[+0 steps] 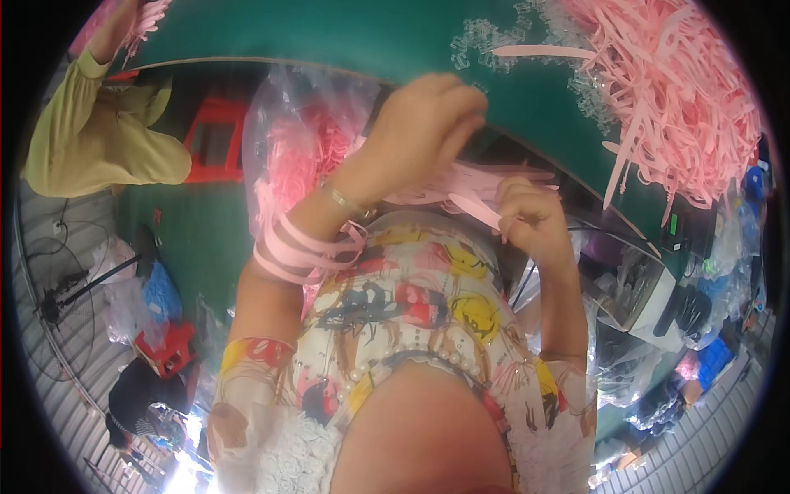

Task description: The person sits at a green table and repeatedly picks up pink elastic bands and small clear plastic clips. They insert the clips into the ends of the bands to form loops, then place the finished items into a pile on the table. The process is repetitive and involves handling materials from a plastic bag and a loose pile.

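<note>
My right hand [533, 216] is closed on a flat pink strap [475, 207], pinching it near its end in front of my body. Above and to the left, my left hand [432, 115] has its fingers curled together. What they hold, if anything, is hidden. More pink straps [411, 193] lie bunched beneath my left wrist, by the table edge. Several looped pink bands [300, 255] hang around my left forearm. A large tangled pile of pink straps [683, 99] covers the right of the green table [329, 29], with small clear plastic pieces [473, 41] beside it.
A clear bag of pink straps [300, 156] stands left of my arm, near a red stool [216, 140]. At the far left a co-worker's yellow-green sleeve [78, 99] reaches toward the table. Plastic-wrapped goods and a box [646, 292] sit at my right.
</note>
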### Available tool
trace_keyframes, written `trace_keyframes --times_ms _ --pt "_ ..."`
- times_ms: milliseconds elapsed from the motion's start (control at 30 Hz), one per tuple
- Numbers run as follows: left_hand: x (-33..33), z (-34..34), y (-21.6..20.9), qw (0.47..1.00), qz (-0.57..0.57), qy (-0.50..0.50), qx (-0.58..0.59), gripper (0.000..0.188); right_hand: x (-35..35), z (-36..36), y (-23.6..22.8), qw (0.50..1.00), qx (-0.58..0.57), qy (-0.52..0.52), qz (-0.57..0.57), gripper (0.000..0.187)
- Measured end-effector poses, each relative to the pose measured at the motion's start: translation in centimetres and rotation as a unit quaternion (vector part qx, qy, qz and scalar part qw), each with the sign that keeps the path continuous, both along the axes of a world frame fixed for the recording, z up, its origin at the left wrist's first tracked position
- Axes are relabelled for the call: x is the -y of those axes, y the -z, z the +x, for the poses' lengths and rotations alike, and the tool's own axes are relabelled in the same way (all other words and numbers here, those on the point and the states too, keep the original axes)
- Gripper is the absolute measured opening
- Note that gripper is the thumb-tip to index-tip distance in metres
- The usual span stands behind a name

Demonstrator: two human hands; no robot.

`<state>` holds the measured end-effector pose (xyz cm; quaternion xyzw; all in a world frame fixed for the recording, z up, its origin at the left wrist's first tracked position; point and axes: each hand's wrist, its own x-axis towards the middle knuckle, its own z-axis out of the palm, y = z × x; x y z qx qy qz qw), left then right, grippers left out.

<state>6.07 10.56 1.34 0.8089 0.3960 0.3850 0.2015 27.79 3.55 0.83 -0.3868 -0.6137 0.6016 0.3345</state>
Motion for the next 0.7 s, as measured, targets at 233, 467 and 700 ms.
trace_keyframes --times_ms 233,467,700 --pt "-2.6 0.8 1.1 0.999 0.033 -0.025 -0.036 0.018 0.1 0.0 0.5 0.999 0.023 0.003 0.046 0.004" --pt "0.8 1.5 1.4 0.908 -0.343 0.125 0.207 0.013 -0.3 -0.6 -1.1 0.994 0.04 -0.002 0.102 0.004" --pt "4.8 1.5 -0.7 0.795 -0.519 0.175 0.263 0.015 -0.1 -0.1 -2.3 0.979 0.115 -0.017 0.169 0.003"
